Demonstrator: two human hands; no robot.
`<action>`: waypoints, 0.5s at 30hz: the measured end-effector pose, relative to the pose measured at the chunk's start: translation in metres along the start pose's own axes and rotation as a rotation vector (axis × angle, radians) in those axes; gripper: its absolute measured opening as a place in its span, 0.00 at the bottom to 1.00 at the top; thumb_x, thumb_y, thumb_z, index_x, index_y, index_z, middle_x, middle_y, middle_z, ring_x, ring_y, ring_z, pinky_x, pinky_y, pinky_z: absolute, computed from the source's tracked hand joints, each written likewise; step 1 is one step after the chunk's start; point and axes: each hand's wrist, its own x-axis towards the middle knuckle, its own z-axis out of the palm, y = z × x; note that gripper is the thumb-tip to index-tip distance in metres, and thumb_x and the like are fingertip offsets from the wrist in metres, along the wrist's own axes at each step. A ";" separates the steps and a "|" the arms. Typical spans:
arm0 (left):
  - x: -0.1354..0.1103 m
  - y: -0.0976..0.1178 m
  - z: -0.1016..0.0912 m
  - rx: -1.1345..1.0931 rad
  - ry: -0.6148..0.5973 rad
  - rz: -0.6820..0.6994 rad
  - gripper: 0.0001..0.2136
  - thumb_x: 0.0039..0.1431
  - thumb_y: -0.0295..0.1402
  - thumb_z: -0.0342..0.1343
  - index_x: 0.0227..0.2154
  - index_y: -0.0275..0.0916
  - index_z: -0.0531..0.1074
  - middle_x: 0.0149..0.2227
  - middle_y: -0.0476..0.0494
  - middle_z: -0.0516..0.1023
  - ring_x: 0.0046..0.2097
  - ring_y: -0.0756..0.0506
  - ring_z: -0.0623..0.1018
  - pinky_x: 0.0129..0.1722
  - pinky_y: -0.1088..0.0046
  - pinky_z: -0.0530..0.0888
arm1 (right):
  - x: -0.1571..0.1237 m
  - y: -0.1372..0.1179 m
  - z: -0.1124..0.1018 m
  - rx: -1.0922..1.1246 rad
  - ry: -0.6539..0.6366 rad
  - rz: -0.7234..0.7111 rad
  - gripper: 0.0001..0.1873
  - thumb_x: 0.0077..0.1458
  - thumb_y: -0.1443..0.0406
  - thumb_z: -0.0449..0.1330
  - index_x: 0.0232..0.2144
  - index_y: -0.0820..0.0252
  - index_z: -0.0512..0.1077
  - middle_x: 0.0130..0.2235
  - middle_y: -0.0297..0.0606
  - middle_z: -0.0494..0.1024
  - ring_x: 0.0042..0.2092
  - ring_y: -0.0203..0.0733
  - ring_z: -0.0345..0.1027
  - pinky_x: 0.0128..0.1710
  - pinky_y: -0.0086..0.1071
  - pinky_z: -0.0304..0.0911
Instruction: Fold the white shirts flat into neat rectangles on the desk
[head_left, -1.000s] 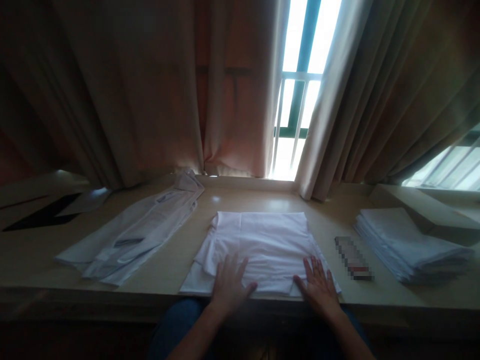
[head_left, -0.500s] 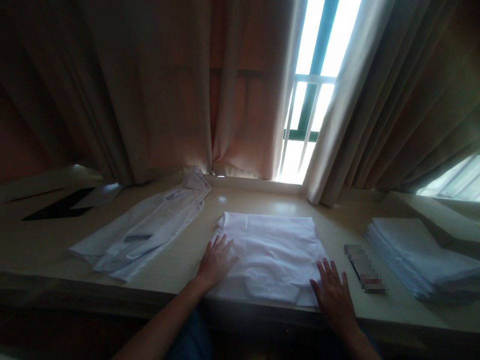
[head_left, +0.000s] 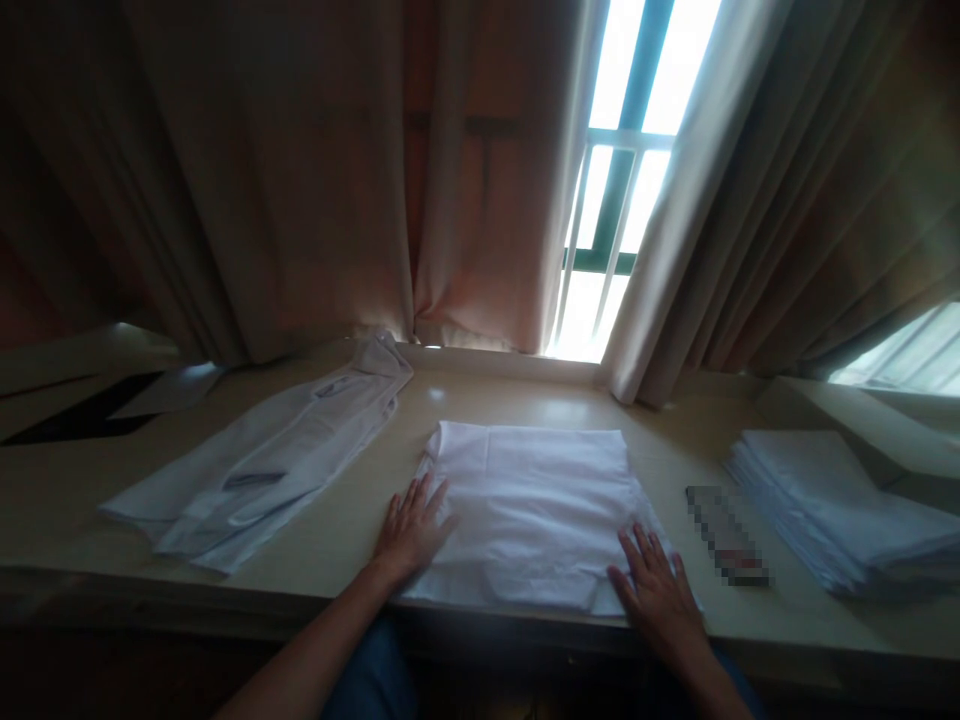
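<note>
A white shirt (head_left: 540,500), folded into a rough rectangle, lies flat in front of me at the table's near edge. Soft wrinkles cross its surface, and a rounded fold shows near the front. My left hand (head_left: 411,535) rests at its left side with fingers spread, the fingertips on the cloth. Over the lower right corner lies my right hand (head_left: 660,592), palm down and fingers apart. Neither hand grips the fabric. To the left, another white garment (head_left: 277,450) is spread lengthwise at a slant, with dark-edged openings on it.
A stack of folded white cloth (head_left: 840,510) stands at the right, with a pixelated oblong object (head_left: 727,535) beside it. At far left are a dark flat sheet (head_left: 82,410) and a white paper (head_left: 169,388). Curtains (head_left: 315,180) hang behind the table (head_left: 352,545).
My left hand has slid a little left, toward the shirt's edge. My right hand has shifted slightly left and nearer to me. The view has turned slightly.
</note>
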 end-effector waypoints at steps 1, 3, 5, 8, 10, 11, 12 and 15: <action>0.002 0.000 -0.001 -0.012 -0.026 -0.013 0.32 0.59 0.56 0.37 0.64 0.50 0.49 0.68 0.45 0.41 0.68 0.38 0.43 0.62 0.48 0.41 | 0.000 0.002 0.000 0.011 0.006 -0.006 0.33 0.61 0.46 0.39 0.63 0.51 0.52 0.67 0.38 0.46 0.67 0.49 0.34 0.62 0.56 0.34; 0.009 0.000 -0.007 -0.034 -0.090 -0.037 0.33 0.56 0.57 0.41 0.63 0.51 0.51 0.68 0.44 0.43 0.67 0.36 0.44 0.60 0.43 0.41 | 0.002 0.007 0.000 0.045 0.033 -0.019 0.32 0.61 0.47 0.39 0.62 0.53 0.56 0.66 0.39 0.50 0.66 0.49 0.39 0.62 0.54 0.38; 0.021 0.001 -0.016 -0.035 -0.120 -0.040 0.33 0.54 0.57 0.46 0.61 0.49 0.58 0.67 0.41 0.49 0.66 0.34 0.49 0.59 0.41 0.43 | 0.011 0.014 -0.003 0.086 0.089 -0.025 0.30 0.62 0.49 0.40 0.59 0.56 0.60 0.64 0.42 0.56 0.65 0.49 0.45 0.62 0.51 0.42; 0.051 0.008 -0.036 -0.005 -0.031 0.036 0.29 0.55 0.50 0.49 0.57 0.42 0.64 0.64 0.38 0.57 0.65 0.37 0.53 0.62 0.49 0.45 | 0.041 0.026 -0.014 0.146 0.195 -0.046 0.29 0.61 0.51 0.45 0.56 0.62 0.64 0.60 0.47 0.62 0.62 0.49 0.52 0.62 0.45 0.46; 0.078 0.012 -0.049 0.014 0.009 0.078 0.27 0.55 0.45 0.51 0.56 0.40 0.64 0.63 0.37 0.58 0.65 0.39 0.54 0.62 0.53 0.47 | 0.074 0.033 -0.024 0.180 0.210 -0.077 0.28 0.59 0.54 0.50 0.57 0.64 0.62 0.60 0.48 0.63 0.61 0.48 0.54 0.61 0.43 0.48; 0.092 0.014 -0.054 0.021 0.006 0.081 0.26 0.55 0.42 0.51 0.56 0.39 0.63 0.63 0.37 0.58 0.65 0.40 0.55 0.62 0.54 0.49 | 0.092 0.036 -0.029 0.193 0.195 -0.085 0.28 0.57 0.56 0.51 0.57 0.65 0.62 0.59 0.48 0.63 0.61 0.48 0.54 0.61 0.42 0.48; 0.107 0.015 -0.057 0.023 -0.003 0.080 0.25 0.54 0.37 0.51 0.56 0.39 0.63 0.63 0.37 0.59 0.64 0.41 0.56 0.62 0.56 0.50 | 0.111 0.039 -0.035 0.203 0.165 -0.086 0.29 0.56 0.57 0.53 0.57 0.65 0.62 0.59 0.48 0.64 0.61 0.48 0.55 0.61 0.42 0.49; 0.151 0.013 -0.063 0.016 -0.038 0.094 0.25 0.51 0.26 0.50 0.54 0.39 0.65 0.61 0.38 0.62 0.62 0.43 0.60 0.60 0.61 0.56 | 0.168 0.043 -0.049 0.196 0.021 -0.084 0.30 0.54 0.63 0.55 0.58 0.67 0.60 0.60 0.51 0.62 0.61 0.47 0.54 0.60 0.41 0.48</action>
